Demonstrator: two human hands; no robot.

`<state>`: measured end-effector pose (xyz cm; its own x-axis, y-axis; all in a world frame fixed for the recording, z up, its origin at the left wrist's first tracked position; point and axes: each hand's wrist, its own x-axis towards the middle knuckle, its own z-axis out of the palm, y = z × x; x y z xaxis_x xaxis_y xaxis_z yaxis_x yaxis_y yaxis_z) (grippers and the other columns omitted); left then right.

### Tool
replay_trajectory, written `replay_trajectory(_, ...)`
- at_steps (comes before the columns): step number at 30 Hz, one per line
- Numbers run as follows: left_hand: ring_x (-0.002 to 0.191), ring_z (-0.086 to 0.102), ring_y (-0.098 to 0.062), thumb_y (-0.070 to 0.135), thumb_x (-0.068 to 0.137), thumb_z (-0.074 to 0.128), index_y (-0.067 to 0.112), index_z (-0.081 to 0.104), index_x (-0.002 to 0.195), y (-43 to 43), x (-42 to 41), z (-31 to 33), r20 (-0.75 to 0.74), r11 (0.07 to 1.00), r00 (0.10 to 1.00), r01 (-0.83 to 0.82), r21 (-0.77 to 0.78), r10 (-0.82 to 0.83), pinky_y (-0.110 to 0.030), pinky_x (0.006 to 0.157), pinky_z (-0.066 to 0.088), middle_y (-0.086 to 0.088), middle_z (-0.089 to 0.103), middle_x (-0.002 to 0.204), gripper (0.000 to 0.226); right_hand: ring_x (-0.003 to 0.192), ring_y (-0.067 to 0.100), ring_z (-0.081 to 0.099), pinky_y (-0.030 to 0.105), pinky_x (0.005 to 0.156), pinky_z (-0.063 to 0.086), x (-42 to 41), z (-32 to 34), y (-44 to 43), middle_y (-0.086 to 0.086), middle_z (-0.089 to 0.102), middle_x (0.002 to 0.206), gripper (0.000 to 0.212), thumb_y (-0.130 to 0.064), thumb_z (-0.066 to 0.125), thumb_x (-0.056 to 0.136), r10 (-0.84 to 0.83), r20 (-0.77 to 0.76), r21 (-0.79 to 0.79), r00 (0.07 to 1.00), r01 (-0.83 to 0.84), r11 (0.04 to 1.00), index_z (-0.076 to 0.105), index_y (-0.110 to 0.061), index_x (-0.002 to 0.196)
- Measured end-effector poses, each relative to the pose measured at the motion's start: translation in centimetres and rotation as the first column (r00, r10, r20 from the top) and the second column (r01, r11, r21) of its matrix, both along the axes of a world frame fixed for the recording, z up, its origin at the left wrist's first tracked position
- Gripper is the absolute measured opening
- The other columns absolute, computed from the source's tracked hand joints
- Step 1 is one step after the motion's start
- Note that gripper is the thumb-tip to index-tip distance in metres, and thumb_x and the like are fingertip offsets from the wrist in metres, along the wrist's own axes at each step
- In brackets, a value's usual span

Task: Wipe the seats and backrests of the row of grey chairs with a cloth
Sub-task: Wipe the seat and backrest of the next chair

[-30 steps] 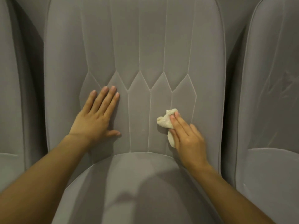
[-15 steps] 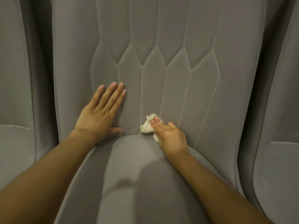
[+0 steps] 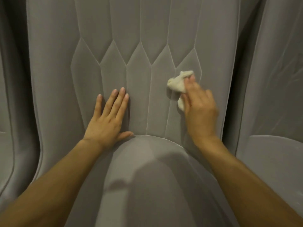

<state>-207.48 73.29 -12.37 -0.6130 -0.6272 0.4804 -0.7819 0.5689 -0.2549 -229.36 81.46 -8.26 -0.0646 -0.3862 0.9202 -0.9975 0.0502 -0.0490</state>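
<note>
Cloth: a small cream cloth (image 3: pixel 177 85), bunched, pressed on the backrest (image 3: pixel 147 38) at centre right of the frame
Right hand: my right hand (image 3: pixel 199 108) grasps the cloth, fingers on top of it; blurred
Left hand: my left hand (image 3: pixel 106 122) lies released, flat on the backrest, lower centre, thumb at the seat (image 3: pixel 147 185) crease
Handling: I judge the cloth soft, light, apt to slip; pinch the wad's middle
Hidden: the cloth's lower part sits under my palm; neighbouring chairs (image 3: pixel 278 95) are cut off at both edges
</note>
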Motion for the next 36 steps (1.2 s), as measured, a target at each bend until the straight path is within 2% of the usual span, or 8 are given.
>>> replay_trajectory(7, 0.136, -0.037, -0.022, 0.073, 0.074, 0.053, 0.011, -0.024, 0.143, -0.8, -1.8, -0.2, -0.033, 1.0, 0.999, -0.012, -0.005, 0.012, -0.047, 0.108, -0.027, -0.005, -0.033, 0.149, 0.12, 0.053, 0.018, 0.056, 0.018, 0.047, 0.046, 2.4, -7.4, 0.2, 0.0, 0.07, 0.107, 0.056, -0.005, 0.089, 0.05, 0.109, -0.023, 0.37, 0.994, -0.093, 0.924, 0.072, -0.012, 0.103)
replay_trajectory(15, 0.132, -0.043, -0.021, 0.075, 0.078, 0.045, 0.013, -0.037, 0.136, -1.0, -1.2, 0.2, -0.006, 1.0, 1.0, -0.024, 0.013, 0.024, -0.047, 0.106, -0.03, -0.004, -0.042, 0.144, 0.118, 0.057, 0.022, 0.05, 0.03, 0.055, 0.051, 3.2, -1.5, -2.5, 0.005, 0.063, 0.121, 0.045, -0.001, 0.075, 0.075, 0.226, -0.041, 0.025, 0.973, -0.225, 0.974, 0.063, -0.006, 0.118)
replay_trajectory(18, 0.14, -0.029, -0.024, 0.068, 0.075, 0.059, 0.014, -0.018, 0.145, -0.9, -1.1, 0.5, 0.001, 1.0, 1.0, 0.008, -0.028, -0.008, -0.048, 0.111, -0.02, -0.006, -0.026, 0.152, 0.117, 0.06, 0.022, 0.052, 0.028, 0.058, 0.051, 3.3, -0.8, -4.5, 0.006, 0.063, 0.121, 0.045, -0.001, 0.075, 0.074, 0.197, -0.019, 0.007, 0.98, -0.197, 0.98, 0.063, -0.006, 0.117)
replay_trajectory(21, 0.145, -0.016, -0.022, 0.061, 0.068, 0.071, 0.01, 0.002, 0.147, -0.9, -1.2, 0.5, -0.025, 0.998, 0.999, 0.045, -0.039, -0.046, -0.048, 0.113, -0.015, -0.009, -0.006, 0.155, 0.117, 0.059, 0.027, 0.057, 0.028, 0.054, 0.051, 3.3, -5.2, -3.1, 0.008, 0.066, 0.116, 0.053, 0.006, 0.079, 0.064, 0.194, 0.058, 0.148, 0.979, -0.201, 0.968, 0.066, -0.006, 0.113)
replay_trajectory(25, 0.141, -0.023, -0.026, 0.068, 0.072, 0.061, 0.009, -0.007, 0.146, -0.4, -1.6, 0.5, 0.008, 1.0, 1.0, 0.013, -0.018, -0.013, -0.048, 0.112, -0.02, -0.008, -0.015, 0.154, 0.117, 0.075, 0.026, 0.061, 0.027, 0.062, 0.052, 3.7, -8.1, -0.9, 0.0, 0.063, 0.121, 0.049, -0.004, 0.074, 0.072, 0.165, 0.198, 0.423, 0.966, -0.236, 0.875, 0.063, -0.013, 0.119)
replay_trajectory(28, 0.14, -0.02, -0.029, 0.066, 0.068, 0.067, 0.007, -0.005, 0.146, 0.2, -2.9, 1.2, -0.006, 0.998, 0.998, 0.057, 0.0, -0.057, -0.049, 0.113, -0.015, -0.008, -0.015, 0.153, 0.121, 0.058, 0.025, 0.06, 0.025, 0.049, 0.051, 3.2, -4.9, 0.5, 0.007, 0.072, 0.098, 0.048, 0.0, 0.082, 0.06, 0.214, 0.121, 0.232, 0.969, -0.237, 0.943, 0.069, -0.004, 0.106)
replay_trajectory(32, 0.133, -0.041, -0.022, 0.074, 0.067, 0.061, 0.009, -0.027, 0.14, 0.6, -5.3, 2.1, -0.016, 0.996, 0.997, 0.08, 0.049, -0.08, -0.045, 0.107, -0.029, -0.002, -0.038, 0.145, 0.131, 0.068, 0.03, 0.062, 0.033, 0.06, 0.051, 0.1, 2.9, 1.4, 0.012, 0.067, 0.113, 0.038, -0.004, 0.068, 0.078, 0.076, 0.025, -0.042, 0.997, -0.075, 0.996, 0.064, -0.002, 0.115)
replay_trajectory(36, 0.13, -0.045, -0.02, 0.075, 0.068, 0.059, 0.014, -0.034, 0.137, 0.5, -7.9, 3.2, -0.066, 0.989, 0.989, 0.137, 0.06, -0.133, -0.044, 0.105, -0.031, 0.0, -0.044, 0.142, 0.131, 0.083, 0.028, 0.058, 0.032, 0.07, 0.044, -3.7, 6.3, 1.8, 0.007, 0.064, 0.12, 0.037, -0.017, 0.061, 0.086, -0.027, 0.114, -0.056, 0.993, 0.034, 0.998, 0.061, -0.008, 0.121)
